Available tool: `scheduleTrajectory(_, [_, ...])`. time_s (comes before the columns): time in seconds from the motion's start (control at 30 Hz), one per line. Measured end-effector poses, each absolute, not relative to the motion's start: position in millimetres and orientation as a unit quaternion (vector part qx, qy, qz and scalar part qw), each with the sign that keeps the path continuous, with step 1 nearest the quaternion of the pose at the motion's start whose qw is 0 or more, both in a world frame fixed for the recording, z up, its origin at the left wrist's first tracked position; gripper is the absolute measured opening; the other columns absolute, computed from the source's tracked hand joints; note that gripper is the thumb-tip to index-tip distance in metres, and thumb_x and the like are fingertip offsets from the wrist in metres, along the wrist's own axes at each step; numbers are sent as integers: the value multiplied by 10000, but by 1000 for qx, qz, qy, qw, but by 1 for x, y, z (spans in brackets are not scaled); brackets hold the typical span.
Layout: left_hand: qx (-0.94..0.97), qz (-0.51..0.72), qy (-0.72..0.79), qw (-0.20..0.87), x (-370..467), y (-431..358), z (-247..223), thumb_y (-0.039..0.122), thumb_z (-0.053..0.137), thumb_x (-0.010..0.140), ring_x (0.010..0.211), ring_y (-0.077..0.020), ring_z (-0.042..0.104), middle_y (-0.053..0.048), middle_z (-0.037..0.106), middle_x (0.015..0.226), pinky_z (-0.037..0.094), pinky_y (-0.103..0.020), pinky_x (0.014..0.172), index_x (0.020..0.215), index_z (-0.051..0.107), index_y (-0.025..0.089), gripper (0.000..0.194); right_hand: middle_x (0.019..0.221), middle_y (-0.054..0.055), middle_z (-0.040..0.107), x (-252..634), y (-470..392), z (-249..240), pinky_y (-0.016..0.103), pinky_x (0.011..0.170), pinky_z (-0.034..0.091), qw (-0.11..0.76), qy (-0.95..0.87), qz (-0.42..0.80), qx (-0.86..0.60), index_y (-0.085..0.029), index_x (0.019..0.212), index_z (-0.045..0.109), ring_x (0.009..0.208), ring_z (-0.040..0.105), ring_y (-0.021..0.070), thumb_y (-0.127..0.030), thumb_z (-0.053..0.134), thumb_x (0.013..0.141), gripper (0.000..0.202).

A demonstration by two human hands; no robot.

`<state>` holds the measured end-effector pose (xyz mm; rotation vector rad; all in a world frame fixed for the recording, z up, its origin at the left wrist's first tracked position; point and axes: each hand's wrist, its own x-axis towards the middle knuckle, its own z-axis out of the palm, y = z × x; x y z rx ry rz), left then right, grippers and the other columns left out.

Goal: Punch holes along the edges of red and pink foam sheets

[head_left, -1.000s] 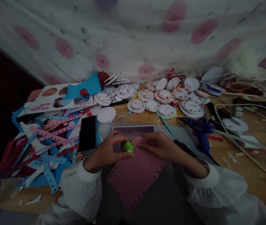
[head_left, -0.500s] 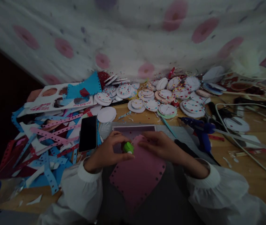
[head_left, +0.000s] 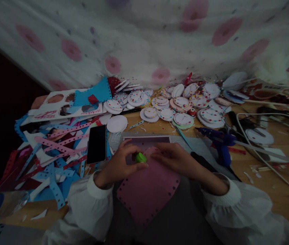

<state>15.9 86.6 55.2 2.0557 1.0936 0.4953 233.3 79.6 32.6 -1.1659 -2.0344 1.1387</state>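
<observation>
My left hand (head_left: 122,161) is closed around a small bright green craft punch (head_left: 140,158), its thumb below and fingers above. Part of the punch is hidden by the fingers. A pink sheet (head_left: 148,190), with small dark punched holes along its edges, hangs toward me below both hands. Its upper corner is pinched by my right hand (head_left: 173,158), just right of the punch. Whether the sheet's edge sits inside the punch I cannot tell. Behind the hands lies a shallow open box (head_left: 147,139) with a pale rim.
Punched paper strips (head_left: 55,146) heap up at left beside a black phone (head_left: 97,144). Stacked white discs with coloured pinheads (head_left: 210,117) line the back. A blue glue gun (head_left: 218,139), a white cable (head_left: 251,144) and scissors-like black handles (head_left: 202,161) lie at right.
The green punch has turned in my left hand, so its white underside no longer shows. The pink sheet's lower corner has shifted slightly up. My right hand keeps its pinch.
</observation>
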Motion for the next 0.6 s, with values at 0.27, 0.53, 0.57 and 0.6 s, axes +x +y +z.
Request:
scheduleTrajectory(0.27, [803,209,426,360,17,86,53,358,707,750,868,-198,598,-5,652,796,253,-425,1106,809,621,178,208,785,26,661,232,76,35,241,625,403,269,-761,400,-435,-174,858,615,690,570,140,-368,521,899,220])
scheduleTrajectory(0.53, [821,205,421,327,25,81,52,315,676,745,897,-219,590,-20,679,852,308,-414,1021,851,626,190,171,1093,48,686,230,76,37,317,857,465,263,-744,440,-429,-219,1141,589,980,637,214,-411,793,667,550])
scheduleTrajectory(0.57, [823,207,419,323,26,80,52,294,670,741,888,-216,587,-18,673,836,313,-411,1009,840,626,187,152,1079,39,693,230,76,35,310,855,470,268,-739,449,-425,-223,1115,605,971,644,206,-399,786,680,503])
scheduleTrajectory(0.6, [825,208,417,320,27,80,52,278,664,739,868,-211,586,-13,666,811,318,-408,999,828,626,184,135,1063,31,700,230,76,33,304,850,474,276,-733,455,-423,-225,1091,619,960,650,199,-390,784,686,468])
